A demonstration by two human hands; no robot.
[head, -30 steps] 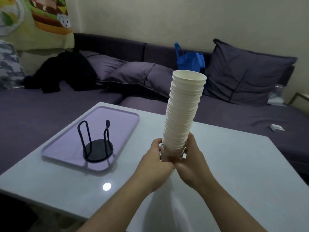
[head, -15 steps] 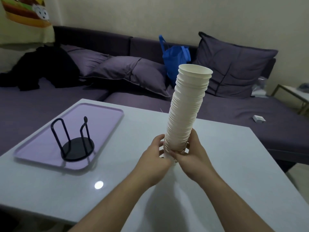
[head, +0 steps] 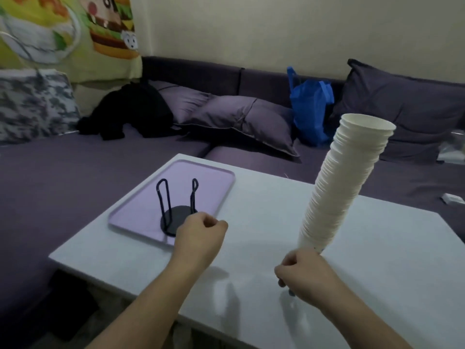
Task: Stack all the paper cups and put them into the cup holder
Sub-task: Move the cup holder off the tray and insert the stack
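Note:
A tall stack of white paper cups (head: 339,187) leans to the right above the white table (head: 264,222). My right hand (head: 305,273) grips the stack at its bottom end. My left hand (head: 200,238) hovers with curled fingers, holding nothing, just in front of and to the right of the black wire cup holder (head: 176,205). The holder stands upright and without cups on a lilac tray (head: 201,177) at the table's left side.
A purple sofa wraps around the table's far and left sides, with purple cushions (head: 241,119), a black garment (head: 130,109), and a blue bag (head: 310,109). A small white object (head: 451,199) lies on the sofa at right.
My left hand has let go of the stack and moved left to the cup holder. My right hand alone now holds the stack, which has shifted right and tilted more.

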